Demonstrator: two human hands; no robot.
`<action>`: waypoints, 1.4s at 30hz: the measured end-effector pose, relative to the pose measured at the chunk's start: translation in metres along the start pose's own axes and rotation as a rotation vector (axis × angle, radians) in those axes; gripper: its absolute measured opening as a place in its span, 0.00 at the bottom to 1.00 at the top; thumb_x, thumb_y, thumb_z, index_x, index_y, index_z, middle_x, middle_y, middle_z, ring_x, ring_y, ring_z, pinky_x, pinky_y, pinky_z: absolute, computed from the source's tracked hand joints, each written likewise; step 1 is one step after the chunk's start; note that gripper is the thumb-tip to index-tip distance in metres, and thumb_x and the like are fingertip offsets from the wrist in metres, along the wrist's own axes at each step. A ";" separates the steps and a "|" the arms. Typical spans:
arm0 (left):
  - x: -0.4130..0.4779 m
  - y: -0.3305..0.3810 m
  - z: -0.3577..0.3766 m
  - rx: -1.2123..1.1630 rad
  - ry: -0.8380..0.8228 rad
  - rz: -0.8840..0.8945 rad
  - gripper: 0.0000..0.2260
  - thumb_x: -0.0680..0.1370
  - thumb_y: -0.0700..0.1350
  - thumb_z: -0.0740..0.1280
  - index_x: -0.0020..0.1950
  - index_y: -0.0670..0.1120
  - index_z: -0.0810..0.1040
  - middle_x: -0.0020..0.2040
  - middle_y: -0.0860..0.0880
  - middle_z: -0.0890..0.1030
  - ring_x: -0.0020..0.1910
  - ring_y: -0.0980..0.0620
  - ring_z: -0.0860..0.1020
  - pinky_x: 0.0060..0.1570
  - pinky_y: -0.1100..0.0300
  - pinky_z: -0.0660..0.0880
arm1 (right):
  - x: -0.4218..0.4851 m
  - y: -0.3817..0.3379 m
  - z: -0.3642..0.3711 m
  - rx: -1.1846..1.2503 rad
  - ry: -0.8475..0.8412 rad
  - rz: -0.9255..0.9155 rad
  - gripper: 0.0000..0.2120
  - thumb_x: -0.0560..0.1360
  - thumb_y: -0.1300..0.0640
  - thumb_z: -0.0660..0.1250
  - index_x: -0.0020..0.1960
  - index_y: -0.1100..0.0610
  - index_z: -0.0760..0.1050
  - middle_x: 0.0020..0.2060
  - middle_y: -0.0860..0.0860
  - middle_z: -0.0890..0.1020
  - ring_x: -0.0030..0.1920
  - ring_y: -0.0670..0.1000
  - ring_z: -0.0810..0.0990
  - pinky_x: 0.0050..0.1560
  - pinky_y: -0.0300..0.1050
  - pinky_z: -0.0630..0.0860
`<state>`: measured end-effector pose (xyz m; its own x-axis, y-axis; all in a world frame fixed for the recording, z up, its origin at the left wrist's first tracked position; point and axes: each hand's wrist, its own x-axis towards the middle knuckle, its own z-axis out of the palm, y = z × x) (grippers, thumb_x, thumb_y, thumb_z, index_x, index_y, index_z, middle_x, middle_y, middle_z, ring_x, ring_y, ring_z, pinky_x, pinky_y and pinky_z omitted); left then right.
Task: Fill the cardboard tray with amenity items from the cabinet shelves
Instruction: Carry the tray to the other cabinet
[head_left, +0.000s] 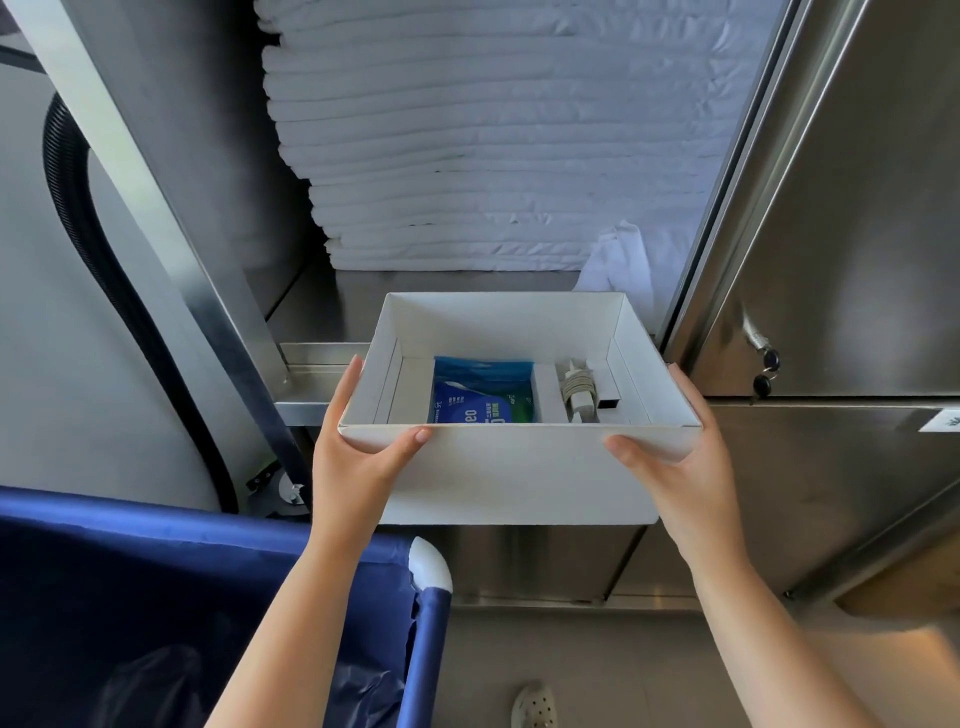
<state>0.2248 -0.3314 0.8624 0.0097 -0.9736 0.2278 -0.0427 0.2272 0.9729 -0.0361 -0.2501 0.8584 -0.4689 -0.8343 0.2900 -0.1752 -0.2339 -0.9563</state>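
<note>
Nearest the person, low on the left, stands a blue fabric cart (156, 571) with a white corner fitting (430, 566), and a pale perforated shoe (535, 706) shows on the floor beside it. Both forearms reach up from there. The left hand (358, 457) grips the near left corner of the cardboard tray (498, 467), thumb laid along the front rim and fingers running up the side wall. The right hand (675, 467) mirrors it on the near right corner. Each hand wraps a corner, and this two-sided hold probably keeps the flimsy open box level so nothing slides.

The tray is carried in the air in front of the open cabinet, its far edge over the steel shelf (322, 312). It is far from full. A blue packet (483, 395) lies on the floor of the tray near the middle. Just to its right sit a bundle of pale items (576, 395) and a small black box (609, 397), too small to identify. Much bare tray floor remains, so more collecting seems due, and one hand would have to let go to pick.

Behind the tray a tall stack of folded white linens (493, 130) fills the shelf. A steel door (857, 234) with keys (766, 371) in its lock stands to the right, and a black hose (78, 208) curves down the far left
</note>
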 end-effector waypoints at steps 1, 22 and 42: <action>-0.002 0.003 0.002 -0.002 0.001 0.003 0.42 0.58 0.57 0.78 0.70 0.62 0.66 0.64 0.58 0.76 0.62 0.57 0.76 0.62 0.48 0.74 | -0.002 -0.002 -0.004 -0.008 0.010 0.002 0.41 0.62 0.47 0.80 0.71 0.45 0.66 0.64 0.43 0.77 0.64 0.44 0.75 0.64 0.53 0.73; -0.072 0.075 0.062 0.016 0.059 0.011 0.36 0.54 0.61 0.77 0.62 0.69 0.73 0.57 0.56 0.80 0.55 0.53 0.80 0.54 0.50 0.77 | -0.042 -0.027 -0.094 -0.085 0.138 0.102 0.41 0.58 0.35 0.76 0.68 0.37 0.66 0.66 0.34 0.71 0.68 0.39 0.68 0.68 0.52 0.70; -0.135 0.097 0.220 -0.006 -0.353 0.043 0.37 0.56 0.64 0.75 0.65 0.68 0.70 0.57 0.53 0.81 0.55 0.51 0.79 0.56 0.47 0.77 | -0.120 -0.065 -0.269 -0.104 0.476 0.160 0.41 0.55 0.38 0.78 0.65 0.34 0.67 0.60 0.41 0.78 0.59 0.44 0.78 0.55 0.51 0.79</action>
<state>-0.0009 -0.1820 0.9178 -0.3377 -0.9096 0.2422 -0.0294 0.2674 0.9631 -0.2016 -0.0003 0.8953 -0.8349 -0.5301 0.1478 -0.1429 -0.0505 -0.9884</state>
